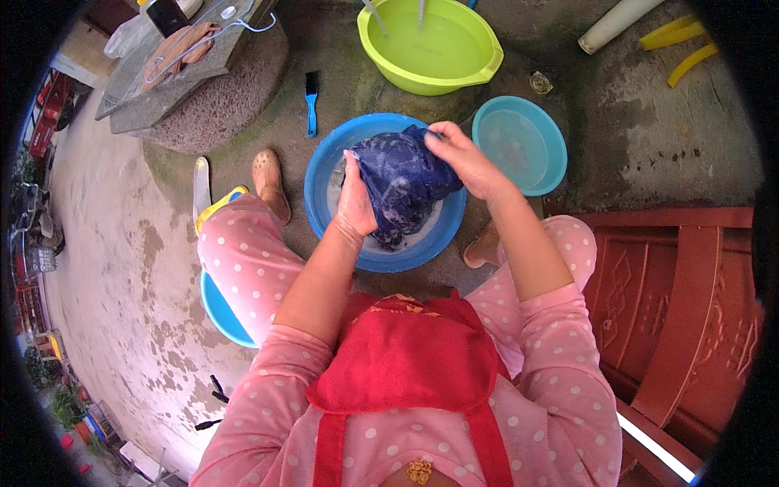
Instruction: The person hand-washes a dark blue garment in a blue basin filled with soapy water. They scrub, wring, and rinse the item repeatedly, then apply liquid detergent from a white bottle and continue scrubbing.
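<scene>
A wet, soapy dark blue cloth [406, 183] is bunched above a round blue basin [318, 174] that sits on the ground between my feet. Whitish suds show in the basin below it. My left hand [355, 199] grips the cloth's left edge, thumb pointing up along it. At the upper right corner, my right hand [464, 158] pinches the fabric between thumb and fingers. What kind of garment the cloth is cannot be made out.
A lime-green tub [495, 61] of water stands beyond the basin, a turquoise basin [560, 154] to its right. A blue brush [312, 109] lies on the concrete. Far left, a stone slab [130, 105] bears a hanger [260, 29] and cloth. Red carved wood [694, 308] stands right.
</scene>
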A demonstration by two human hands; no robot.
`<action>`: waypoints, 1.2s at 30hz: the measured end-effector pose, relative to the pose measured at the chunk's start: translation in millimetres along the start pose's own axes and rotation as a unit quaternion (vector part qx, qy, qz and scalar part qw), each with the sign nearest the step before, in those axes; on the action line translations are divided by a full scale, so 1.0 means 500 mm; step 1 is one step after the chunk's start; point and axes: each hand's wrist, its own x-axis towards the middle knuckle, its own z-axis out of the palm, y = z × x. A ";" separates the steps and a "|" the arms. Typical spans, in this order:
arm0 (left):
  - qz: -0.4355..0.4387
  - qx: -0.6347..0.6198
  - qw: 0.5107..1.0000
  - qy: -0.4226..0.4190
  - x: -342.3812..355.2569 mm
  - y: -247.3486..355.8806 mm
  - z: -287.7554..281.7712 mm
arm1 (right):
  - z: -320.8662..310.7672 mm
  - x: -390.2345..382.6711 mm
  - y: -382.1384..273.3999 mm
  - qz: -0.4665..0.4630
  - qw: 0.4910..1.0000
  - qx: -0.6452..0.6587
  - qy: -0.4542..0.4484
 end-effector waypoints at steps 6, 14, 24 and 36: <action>-0.009 0.050 0.999 0.017 0.005 0.000 -0.008 | 0.024 -0.004 0.038 -0.093 0.984 -0.130 -0.081; -0.028 0.107 0.994 0.000 0.002 0.003 -0.051 | 0.038 -0.023 -0.026 -0.101 0.993 0.058 0.019; -0.051 0.213 0.976 0.010 -0.006 -0.017 -0.023 | 0.058 0.005 -0.063 -0.149 0.962 -0.217 -0.070; 0.069 -0.002 0.993 -0.095 -0.014 0.049 0.001 | -0.019 -0.004 0.095 0.048 0.894 -0.423 -0.142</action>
